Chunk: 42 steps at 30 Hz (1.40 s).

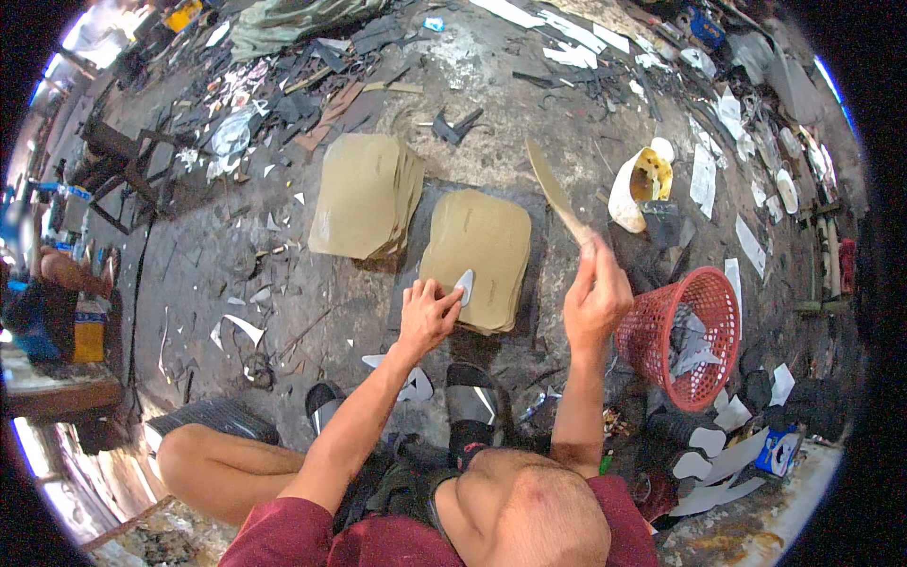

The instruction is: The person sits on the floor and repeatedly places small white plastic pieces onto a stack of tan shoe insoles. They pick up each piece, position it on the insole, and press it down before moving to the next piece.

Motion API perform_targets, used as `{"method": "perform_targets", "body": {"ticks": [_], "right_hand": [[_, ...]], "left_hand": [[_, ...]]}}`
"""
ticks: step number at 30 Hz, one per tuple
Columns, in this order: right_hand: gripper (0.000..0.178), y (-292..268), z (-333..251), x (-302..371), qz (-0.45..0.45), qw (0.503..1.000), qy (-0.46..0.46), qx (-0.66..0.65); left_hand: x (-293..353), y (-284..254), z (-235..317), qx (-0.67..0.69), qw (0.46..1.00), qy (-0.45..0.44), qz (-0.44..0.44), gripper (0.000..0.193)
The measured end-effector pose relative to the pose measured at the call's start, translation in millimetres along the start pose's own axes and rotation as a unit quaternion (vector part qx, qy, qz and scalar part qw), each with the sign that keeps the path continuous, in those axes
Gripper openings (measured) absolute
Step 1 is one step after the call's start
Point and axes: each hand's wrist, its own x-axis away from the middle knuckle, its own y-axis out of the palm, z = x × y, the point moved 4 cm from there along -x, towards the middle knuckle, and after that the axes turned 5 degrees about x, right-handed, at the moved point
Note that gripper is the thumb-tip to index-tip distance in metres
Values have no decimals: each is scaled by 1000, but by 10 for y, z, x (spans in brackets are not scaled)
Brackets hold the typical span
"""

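Observation:
My left hand (430, 317) is at the near left edge of a stack of tan sheets (482, 231) with rounded corners. Its fingers pinch a small white pointed piece (464, 286), which lies over the top sheet. Raised to the right of that stack, my right hand (598, 293) grips the lower end of a thin, curved tan sheet (556, 194), seen nearly edge-on. The hand is slightly blurred. A second stack of similar tan sheets (361, 194) sits just to the left and farther away.
A red plastic basket (666, 331) with pale scraps inside leans at my right. Beyond it lies a white container (631, 194) with yellowish-brown residue. Dark and white offcuts litter the floor. A wooden bench (66, 392) stands at far left, and my sandalled feet are near the stacks.

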Motion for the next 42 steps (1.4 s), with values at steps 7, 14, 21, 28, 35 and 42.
{"method": "perform_targets", "body": {"ticks": [7,14,21,28,35,42], "right_hand": [[35,764,-205,968,-157,977,-147,0],[34,1190,-99,1348,-231,968,-89,-49],[26,1058,-42,1121,-256,963,-28,-76],[23,1288,-174,1217,-342,937,-72,26],[16,1308,-18,1078,-342,937,0,-66],[13,1199,-211,1295,-327,938,-102,52]], "left_hand": [[-13,26,-54,1,1000,6,-1,27],[-15,24,-94,-19,999,0,-36,33],[-16,25,-59,-12,1000,7,-22,35],[78,33,-42,-27,999,0,-19,20],[303,22,298,-41,998,-2,49,27],[263,-51,151,24,1000,-4,6,22]]}}
